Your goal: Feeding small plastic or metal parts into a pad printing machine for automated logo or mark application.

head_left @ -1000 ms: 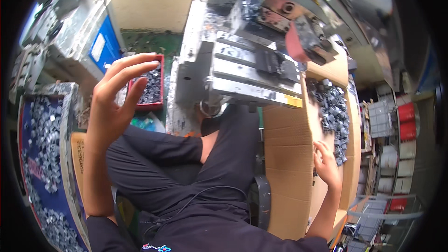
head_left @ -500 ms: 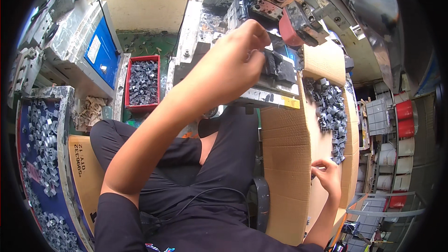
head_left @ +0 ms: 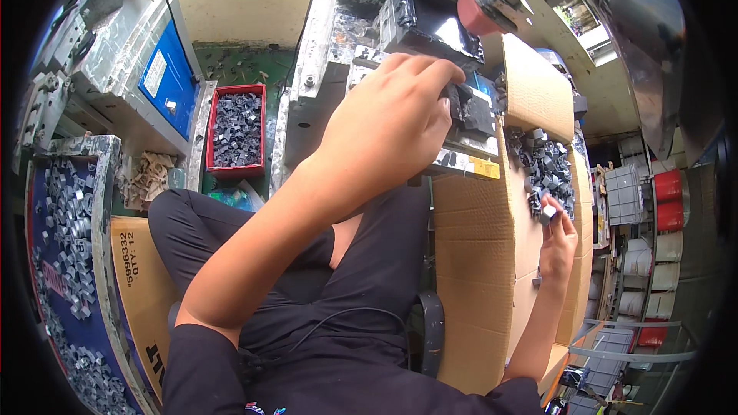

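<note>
The right hand [head_left: 560, 244] is gripping a gray piece [head_left: 547, 213] at the box [head_left: 473, 261]; farther left, the left hand [head_left: 396, 111] is partly covering a black block [head_left: 475, 119], its grip unclear.

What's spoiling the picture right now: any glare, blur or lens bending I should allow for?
Head view: white glare on the glossy black plate; head view: a bright highlight on the grey part in the right hand, which looks slightly soft; head view: fisheye bends the left tray near the dark rim.
</note>
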`<action>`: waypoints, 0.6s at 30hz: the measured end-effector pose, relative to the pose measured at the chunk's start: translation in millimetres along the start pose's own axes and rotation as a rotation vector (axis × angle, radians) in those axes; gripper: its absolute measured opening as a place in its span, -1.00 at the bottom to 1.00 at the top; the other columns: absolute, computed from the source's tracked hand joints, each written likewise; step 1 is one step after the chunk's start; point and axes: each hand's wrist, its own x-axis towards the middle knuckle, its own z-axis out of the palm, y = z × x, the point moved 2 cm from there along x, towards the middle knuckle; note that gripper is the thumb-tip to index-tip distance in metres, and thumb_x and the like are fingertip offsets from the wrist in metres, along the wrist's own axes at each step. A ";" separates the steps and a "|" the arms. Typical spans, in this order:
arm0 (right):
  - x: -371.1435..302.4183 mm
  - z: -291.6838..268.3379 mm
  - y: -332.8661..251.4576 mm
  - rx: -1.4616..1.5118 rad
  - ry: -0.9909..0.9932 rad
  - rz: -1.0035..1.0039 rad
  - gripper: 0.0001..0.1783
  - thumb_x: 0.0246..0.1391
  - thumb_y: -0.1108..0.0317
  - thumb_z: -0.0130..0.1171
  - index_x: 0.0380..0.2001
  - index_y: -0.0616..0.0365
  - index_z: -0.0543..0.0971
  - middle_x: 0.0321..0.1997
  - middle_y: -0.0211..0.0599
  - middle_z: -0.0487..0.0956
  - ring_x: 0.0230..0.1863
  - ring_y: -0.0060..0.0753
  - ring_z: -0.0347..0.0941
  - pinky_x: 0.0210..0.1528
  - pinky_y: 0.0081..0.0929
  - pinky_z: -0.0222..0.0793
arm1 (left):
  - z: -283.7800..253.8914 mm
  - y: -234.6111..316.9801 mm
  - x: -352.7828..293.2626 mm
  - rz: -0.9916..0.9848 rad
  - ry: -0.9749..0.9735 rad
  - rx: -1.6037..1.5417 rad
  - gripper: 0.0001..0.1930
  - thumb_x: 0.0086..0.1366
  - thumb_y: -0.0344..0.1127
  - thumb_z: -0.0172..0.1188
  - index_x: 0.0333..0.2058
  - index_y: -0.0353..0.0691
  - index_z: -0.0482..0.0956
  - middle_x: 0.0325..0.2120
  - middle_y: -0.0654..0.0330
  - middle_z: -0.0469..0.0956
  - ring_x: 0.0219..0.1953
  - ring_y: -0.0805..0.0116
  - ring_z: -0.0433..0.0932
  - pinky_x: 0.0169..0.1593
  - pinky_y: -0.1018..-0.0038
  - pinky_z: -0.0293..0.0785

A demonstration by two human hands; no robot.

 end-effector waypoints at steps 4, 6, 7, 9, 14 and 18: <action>-1.4 87.7 -39.5 -0.009 -0.067 -0.082 -0.65 0.41 0.30 0.21 0.10 0.34 0.65 0.24 -0.01 0.61 0.21 -0.32 0.59 0.28 -0.39 0.50 | -4.6 28.9 -14.7 0.088 0.142 -0.142 -0.71 0.28 -0.46 0.29 -0.01 -0.24 0.64 0.01 0.00 0.62 0.14 -0.05 0.55 0.22 0.14 0.46; -9.2 123.2 -55.1 0.095 -0.234 -0.210 -0.67 0.42 0.35 0.18 0.09 0.37 0.64 0.27 0.10 0.58 0.24 -0.22 0.58 0.32 -0.32 0.48 | 10.4 55.4 -36.8 0.046 0.100 -0.459 -0.61 0.19 -0.49 0.44 0.02 -0.22 0.66 0.01 0.02 0.63 0.10 0.01 0.59 0.16 0.18 0.53; -14.3 138.8 -63.2 0.106 -0.268 -0.215 -0.69 0.42 0.36 0.17 0.07 0.38 0.64 0.28 0.14 0.56 0.25 -0.19 0.57 0.32 -0.29 0.48 | 18.5 64.9 -45.3 0.038 0.110 -0.515 -0.59 0.19 -0.48 0.46 0.04 -0.21 0.67 0.00 0.03 0.63 0.07 0.04 0.61 0.11 0.22 0.57; -21.3 166.3 -71.0 0.113 -0.334 -0.238 -0.71 0.41 0.38 0.18 0.05 0.37 0.65 0.29 0.16 0.54 0.23 -0.17 0.58 0.31 -0.24 0.47 | 28.8 73.0 -54.3 0.020 0.117 -0.556 -0.57 0.18 -0.46 0.47 0.06 -0.21 0.67 -0.01 0.03 0.63 0.03 0.07 0.64 0.06 0.25 0.61; -19.7 193.2 -78.6 0.095 -0.311 -0.347 -0.73 0.40 0.39 0.20 0.01 0.39 0.65 0.11 -0.03 0.60 0.05 -0.32 0.59 0.16 -0.38 0.47 | 28.2 66.7 -53.8 -0.021 0.361 -0.584 -0.60 0.09 -0.53 0.52 -0.04 -0.25 0.73 -0.10 0.05 0.66 -0.12 0.19 0.70 -0.09 0.36 0.68; -17.1 193.1 -87.1 -0.207 -0.469 -0.499 -0.83 0.37 0.43 0.23 -0.23 0.38 0.62 -0.08 -0.16 0.56 -0.12 -0.52 0.49 -0.02 -0.56 0.42 | 16.4 47.1 -52.6 0.094 0.276 -0.522 -0.63 0.11 -0.57 0.48 -0.06 -0.24 0.75 -0.15 0.07 0.71 -0.17 0.21 0.71 -0.12 0.37 0.69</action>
